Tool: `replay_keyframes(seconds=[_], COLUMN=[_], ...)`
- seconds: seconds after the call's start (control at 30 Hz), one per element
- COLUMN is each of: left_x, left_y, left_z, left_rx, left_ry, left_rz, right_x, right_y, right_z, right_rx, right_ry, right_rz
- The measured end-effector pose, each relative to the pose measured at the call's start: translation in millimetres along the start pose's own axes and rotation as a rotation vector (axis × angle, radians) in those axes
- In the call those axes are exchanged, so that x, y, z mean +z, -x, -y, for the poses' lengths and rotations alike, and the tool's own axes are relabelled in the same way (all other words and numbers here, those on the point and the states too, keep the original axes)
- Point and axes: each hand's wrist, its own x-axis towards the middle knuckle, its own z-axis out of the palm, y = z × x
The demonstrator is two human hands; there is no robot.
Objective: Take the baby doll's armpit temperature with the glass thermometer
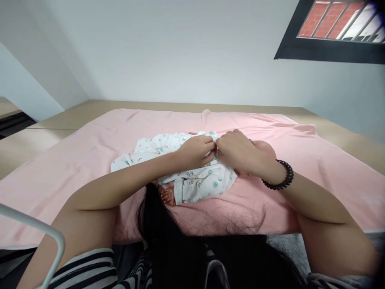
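A baby doll lies on its back on a pink blanket (105,140), its head (266,149) to the right and mostly hidden behind my right wrist. It wears a white baby outfit (207,184) printed with small green and dark figures. One brown doll hand (168,196) sticks out of the near sleeve. Over the doll's chest, my left hand (200,150) is closed, its fingertips pinching the front of the outfit. My right hand (236,148) meets it there, also closed on the cloth near the collar. Exactly what fold or fastener sits between the fingers is hidden.
The blanket covers a wooden table (90,106) set against a white wall (180,52). A dark-framed window (327,50) is at upper right. Long dark hair (159,212) hangs at the near edge, and a pale curved bar (57,237) crosses the lower left.
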Motion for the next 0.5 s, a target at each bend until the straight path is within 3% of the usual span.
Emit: replay_keyframes(seconds=[0.27,0.5], left_x=[-43.1,-54.9], left_y=[2.7,5.5], left_z=[-5.8,-3.7], left_rx=[-0.128,-0.148], left_ry=[-0.095,-0.095], left_rz=[0.305,0.354], right_x=[-10.1,-12.9], right_y=[9.6,12.2], right_z=[4.4,7.0], right_rx=[0.081,0.046], right_ry=[0.058,0.091], right_rz=[0.087,0.086])
